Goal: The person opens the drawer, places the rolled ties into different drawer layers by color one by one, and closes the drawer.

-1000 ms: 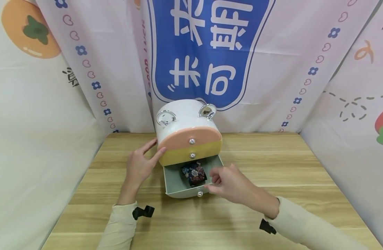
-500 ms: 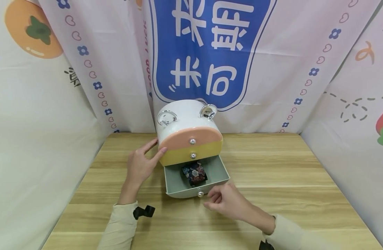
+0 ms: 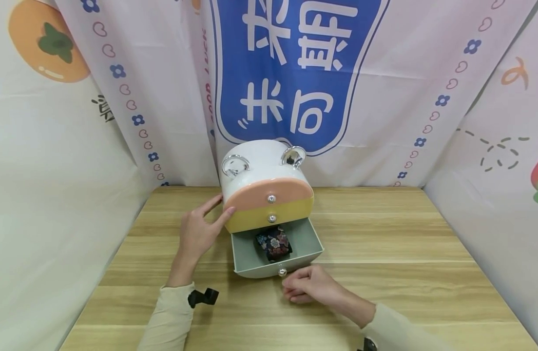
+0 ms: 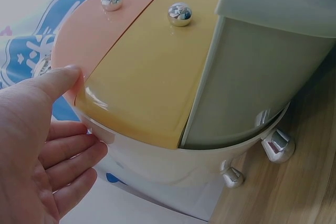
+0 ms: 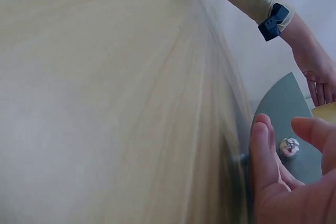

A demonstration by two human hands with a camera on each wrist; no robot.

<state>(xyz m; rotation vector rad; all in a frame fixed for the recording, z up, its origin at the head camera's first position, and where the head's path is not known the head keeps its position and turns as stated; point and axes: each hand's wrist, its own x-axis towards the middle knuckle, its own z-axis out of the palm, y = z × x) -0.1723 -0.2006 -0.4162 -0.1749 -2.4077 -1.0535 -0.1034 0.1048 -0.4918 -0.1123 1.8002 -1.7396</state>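
Note:
A small white drawer cabinet (image 3: 261, 158) has an orange top drawer (image 3: 251, 194), a yellow middle drawer (image 3: 251, 221) and a green bottom drawer (image 3: 304, 241) that is pulled out. Inside the green drawer lies a dark floral rolled fabric piece, perhaps a tie (image 3: 274, 243). My left hand (image 3: 198, 234) rests on the cabinet's left side, thumb on the front edge in the left wrist view. Close to the green drawer's silver knob (image 3: 282, 272) is my right hand (image 3: 310, 287); in the right wrist view its thumb and fingers (image 5: 261, 153) stand apart around the knob, not visibly touching it.
The cabinet stands toward the back of a wooden table (image 3: 383, 243), near a printed cloth backdrop (image 3: 383, 112). Cloth walls rise at both sides. Silver ear-like rings (image 3: 235, 166) sit on top of the cabinet, and silver feet (image 4: 278, 145) hold it up.
My right hand has moved from over the green drawer's right front rim down and out to just in front of its knob. The left hand, drawer and fabric piece have stayed put.

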